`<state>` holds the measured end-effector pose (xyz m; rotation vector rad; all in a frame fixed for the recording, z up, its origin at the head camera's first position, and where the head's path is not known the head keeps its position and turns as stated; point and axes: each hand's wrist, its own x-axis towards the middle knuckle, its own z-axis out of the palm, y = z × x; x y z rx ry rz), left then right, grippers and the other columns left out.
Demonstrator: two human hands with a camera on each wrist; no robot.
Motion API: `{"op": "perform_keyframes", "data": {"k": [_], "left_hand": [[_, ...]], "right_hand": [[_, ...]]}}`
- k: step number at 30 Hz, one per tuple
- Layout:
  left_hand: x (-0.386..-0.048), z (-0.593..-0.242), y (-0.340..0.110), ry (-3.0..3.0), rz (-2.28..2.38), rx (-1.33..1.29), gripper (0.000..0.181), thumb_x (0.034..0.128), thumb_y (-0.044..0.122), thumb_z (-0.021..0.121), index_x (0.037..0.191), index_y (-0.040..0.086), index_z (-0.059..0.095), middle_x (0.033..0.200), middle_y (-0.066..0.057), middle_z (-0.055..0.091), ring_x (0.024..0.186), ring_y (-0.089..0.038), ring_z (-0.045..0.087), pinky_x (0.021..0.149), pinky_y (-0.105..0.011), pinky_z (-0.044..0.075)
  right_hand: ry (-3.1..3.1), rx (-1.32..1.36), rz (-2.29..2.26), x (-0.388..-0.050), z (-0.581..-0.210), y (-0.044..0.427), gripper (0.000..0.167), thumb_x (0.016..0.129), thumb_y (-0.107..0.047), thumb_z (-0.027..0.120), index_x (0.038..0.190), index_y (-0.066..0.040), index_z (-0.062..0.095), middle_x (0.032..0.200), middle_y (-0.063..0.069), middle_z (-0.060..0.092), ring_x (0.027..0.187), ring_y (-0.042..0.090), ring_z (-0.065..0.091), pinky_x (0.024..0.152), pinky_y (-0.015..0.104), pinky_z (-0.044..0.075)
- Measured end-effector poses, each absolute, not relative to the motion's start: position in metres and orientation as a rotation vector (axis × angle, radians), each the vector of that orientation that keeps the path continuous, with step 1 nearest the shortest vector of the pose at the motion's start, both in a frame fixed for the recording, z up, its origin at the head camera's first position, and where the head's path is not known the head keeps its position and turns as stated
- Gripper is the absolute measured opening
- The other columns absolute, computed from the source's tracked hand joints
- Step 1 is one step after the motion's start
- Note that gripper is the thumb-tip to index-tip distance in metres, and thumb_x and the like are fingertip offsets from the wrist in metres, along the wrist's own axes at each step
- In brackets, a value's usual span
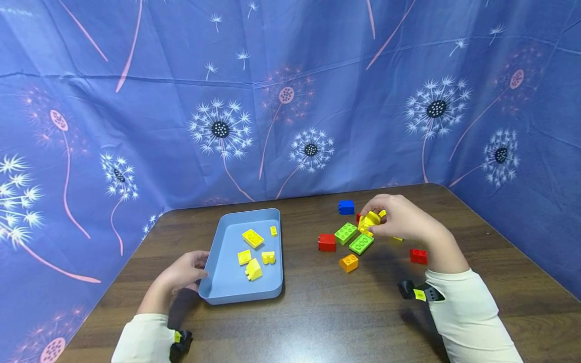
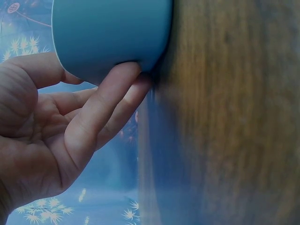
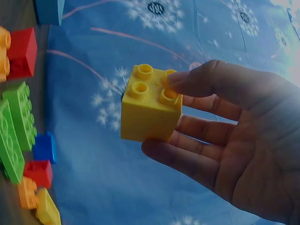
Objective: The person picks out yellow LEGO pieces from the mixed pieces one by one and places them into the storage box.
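My left hand point(image 1: 183, 272) grips the left side of a blue tray point(image 1: 224, 287). In the left wrist view its thumb reaches over the rim, and other fingers press the outer wall. Several yellow bricks lie in the tray, among them a flat studded one point(image 1: 252, 238) and a sloped one point(image 1: 254, 270). My right hand point(image 1: 401, 217) holds a yellow brick point(image 3: 150, 119) above the loose pieces on the right. Thumb on the studs, fingers below and behind, it is pinched in the right wrist view.
Around the right hand lie two green bricks point(image 1: 346, 233), a blue brick point(image 1: 346, 207), an orange brick point(image 1: 348, 263) and red bricks, one point(image 1: 327, 242) left of the green and another point(image 1: 418, 256) near the right forearm. A patterned blue cloth point(image 1: 272, 171) hangs behind the wooden table point(image 1: 308, 312).
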<state>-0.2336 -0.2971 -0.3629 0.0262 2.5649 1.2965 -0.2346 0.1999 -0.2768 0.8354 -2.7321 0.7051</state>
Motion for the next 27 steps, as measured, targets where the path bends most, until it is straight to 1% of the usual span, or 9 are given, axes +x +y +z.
{"op": "perform_keyframes", "data": {"k": [4,11,17,21,27], "left_hand": [[-0.234,-0.363,-0.297,2.568,1.298,0.035,0.056,0.0852,-0.010,0.057,0.137,-0.018,0.037,0.116,-0.031,0.056,0.098,-0.040,0.063,0.065,-0.046,0.060],[-0.233,-0.361,-0.296,2.560,1.299,0.016,0.055,0.0861,-0.010,0.056,0.137,-0.017,0.036,0.120,-0.034,0.054,0.101,-0.042,0.061,0.067,-0.047,0.060],[-0.231,-0.362,-0.295,2.558,1.316,0.009,0.055,0.0856,-0.011,0.055,0.137,-0.017,0.036,0.119,-0.034,0.054,0.099,-0.041,0.063,0.066,-0.047,0.060],[-0.232,-0.362,-0.296,2.562,1.309,0.023,0.055,0.0855,-0.011,0.055,0.137,-0.018,0.036,0.119,-0.034,0.054,0.099,-0.042,0.062,0.066,-0.047,0.060],[-0.233,-0.364,-0.296,2.572,1.298,0.001,0.056,0.0854,-0.009,0.056,0.138,-0.016,0.037,0.117,-0.031,0.056,0.100,-0.041,0.062,0.067,-0.046,0.060]], "right_hand": [[-2.695,0.917,0.688,-0.237,-0.278,0.185,0.022,0.074,-0.004,0.076,0.095,-0.007,0.073,0.095,0.004,0.066,0.076,0.018,0.056,0.062,0.029,0.051],[-2.681,0.995,0.708,-0.241,-0.280,0.160,0.024,0.075,-0.003,0.073,0.098,-0.004,0.071,0.094,0.004,0.063,0.066,0.013,0.049,0.057,0.026,0.046],[-2.674,1.056,0.691,-0.243,-0.283,0.137,0.023,0.074,-0.005,0.075,0.097,-0.006,0.071,0.095,0.003,0.064,0.074,0.017,0.053,0.063,0.027,0.048],[-2.679,1.089,0.720,-0.243,-0.285,0.123,0.024,0.075,-0.006,0.076,0.098,-0.006,0.071,0.098,0.003,0.065,0.076,0.021,0.055,0.063,0.027,0.049],[-2.675,1.158,0.744,-0.241,-0.288,0.098,0.026,0.076,-0.007,0.077,0.101,-0.006,0.070,0.101,0.003,0.064,0.082,0.018,0.056,0.068,0.023,0.052]]}}
